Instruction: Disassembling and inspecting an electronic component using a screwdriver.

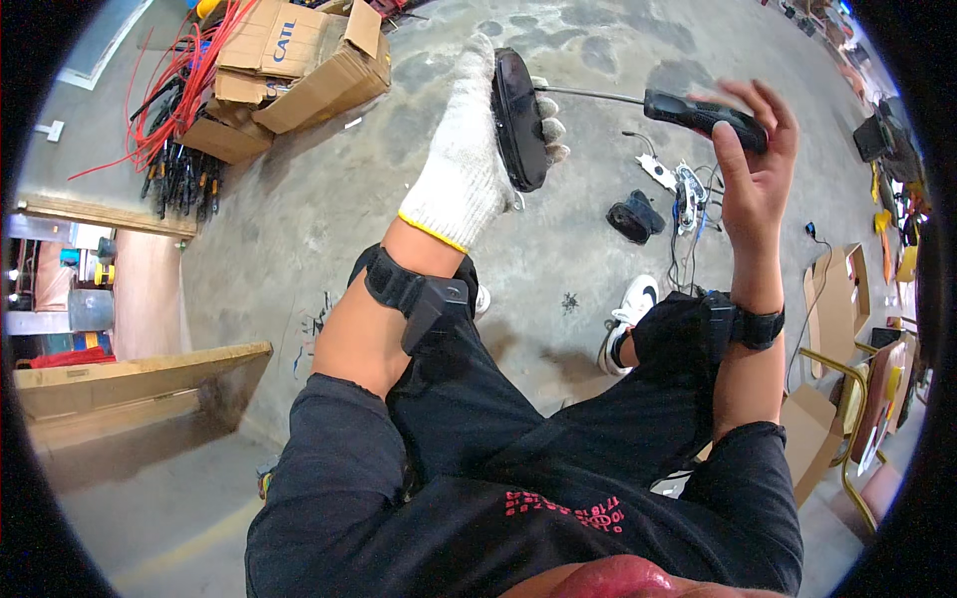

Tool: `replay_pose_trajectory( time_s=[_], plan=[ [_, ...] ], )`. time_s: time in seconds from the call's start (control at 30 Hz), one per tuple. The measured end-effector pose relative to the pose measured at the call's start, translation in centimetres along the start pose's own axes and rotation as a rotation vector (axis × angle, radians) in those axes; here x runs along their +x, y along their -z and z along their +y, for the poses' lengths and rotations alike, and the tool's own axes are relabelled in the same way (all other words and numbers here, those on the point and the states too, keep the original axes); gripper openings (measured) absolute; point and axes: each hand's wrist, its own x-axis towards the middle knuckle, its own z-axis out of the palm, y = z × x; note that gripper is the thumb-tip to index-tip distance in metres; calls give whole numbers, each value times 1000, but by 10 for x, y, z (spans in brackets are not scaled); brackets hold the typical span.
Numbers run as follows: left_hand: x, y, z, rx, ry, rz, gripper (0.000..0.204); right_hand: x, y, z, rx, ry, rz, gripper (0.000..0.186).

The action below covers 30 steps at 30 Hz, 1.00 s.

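Observation:
My left hand (464,149), in a white knit glove with a yellow cuff edge, grips a glossy black oval housing (520,120) held upright on its long side. Bare fingers of my right hand (755,159) hold the black handle of a screwdriver (688,110), the thumb below and the other fingers above, slightly blurred. The screwdriver's thin metal shaft reaches left to the housing's far edge, beside the gloved fingertips. Whether its tip sits in a screw is hidden behind the housing.
On the floor ahead lie a black plastic piece (635,216) and a white mechanism with wires (688,194). Cardboard boxes (289,70) and red cables (214,60) stand far left. A wooden board (150,374) is at left, a metal-framed chair (859,399) at right.

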Motion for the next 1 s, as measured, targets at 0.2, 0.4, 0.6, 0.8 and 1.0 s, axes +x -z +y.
replay_pose_trajectory(
  time_s=[0.2, 0.4, 0.6, 0.8, 1.0],
  plan=[
    [0, 0, -3, 139, -33, 8, 70, 2, 5, -2, -169, -473, 17, 37],
    [1, -1, -6, 126, -6, 2, 70, 1, 1, 2, -75, -345, 86, 35],
    [3, -1, -6, 88, -20, 25, 67, 0, 0, 1, 11, -251, 24, 34],
    [1, 0, -7, 30, -24, -3, 66, -1, 3, -3, 54, -347, -36, 29],
    [-2, -3, -6, 248, -25, 39, 65, 11, 15, -4, -230, -648, -40, 36]
  ],
)
